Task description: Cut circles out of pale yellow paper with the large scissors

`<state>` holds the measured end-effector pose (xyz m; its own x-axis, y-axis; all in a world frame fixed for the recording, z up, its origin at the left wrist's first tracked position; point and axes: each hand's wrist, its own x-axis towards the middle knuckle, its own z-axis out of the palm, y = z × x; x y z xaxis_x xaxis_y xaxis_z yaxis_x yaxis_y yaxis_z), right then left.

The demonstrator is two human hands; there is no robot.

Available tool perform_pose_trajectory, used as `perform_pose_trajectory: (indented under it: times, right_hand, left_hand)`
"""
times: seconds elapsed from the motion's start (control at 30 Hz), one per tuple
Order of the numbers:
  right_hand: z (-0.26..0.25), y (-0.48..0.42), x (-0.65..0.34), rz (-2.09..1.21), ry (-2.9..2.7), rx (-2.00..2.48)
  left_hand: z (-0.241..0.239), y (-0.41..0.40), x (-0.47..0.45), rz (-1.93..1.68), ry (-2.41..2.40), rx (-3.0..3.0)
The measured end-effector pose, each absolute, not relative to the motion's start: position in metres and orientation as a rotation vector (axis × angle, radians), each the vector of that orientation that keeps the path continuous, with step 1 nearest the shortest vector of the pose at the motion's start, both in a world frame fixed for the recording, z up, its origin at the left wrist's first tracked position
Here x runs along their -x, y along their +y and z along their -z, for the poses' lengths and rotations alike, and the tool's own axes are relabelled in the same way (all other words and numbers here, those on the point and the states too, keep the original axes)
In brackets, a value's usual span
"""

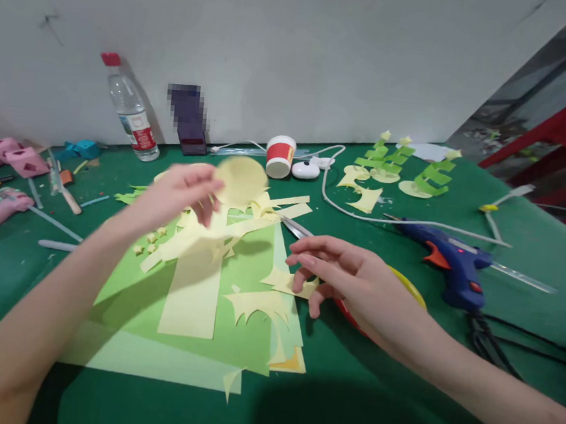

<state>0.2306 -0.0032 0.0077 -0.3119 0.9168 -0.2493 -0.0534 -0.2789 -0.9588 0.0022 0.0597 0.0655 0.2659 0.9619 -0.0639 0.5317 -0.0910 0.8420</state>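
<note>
Between the thumb and fingers of my left hand is a pale yellow paper disc, held above the pile of paper. My right hand hangs with its fingers curved and apart, nothing in them. Beneath it lie scissors with red and yellow handles, partly hidden by the hand. Pale yellow paper scraps with curved cut edges and a cream paper strip rest on green paper sheets. Tiny folded yellow paper stars sit left of the strip.
A blue hot glue gun lies at the right, its white cable running across the table. Green paper plants on discs stand at the back right. Along the wall are a water bottle, a phone and a paper cup. Pink paper pieces lie left.
</note>
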Motion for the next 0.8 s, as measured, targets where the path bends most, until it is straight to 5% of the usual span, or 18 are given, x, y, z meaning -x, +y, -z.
perform_pose_trajectory:
  times: [0.13, 0.6, 0.8]
  right_hand:
    - [-0.012, -0.006, -0.23, -1.738, -1.307, 1.179]
    - [-0.014, -0.005, -0.233, -1.734, -1.348, 1.158]
    - [-0.02, 0.003, -0.24, -1.21, -2.044, 1.431]
  left_hand:
    - [-0.061, 0.116, 0.063, -0.837, 1.681, -1.564]
    - [-0.015, 0.174, 0.147, -0.043, 2.212, -1.728]
    - [-0.026, 0.171, 0.138, 0.067, 2.414, -1.911]
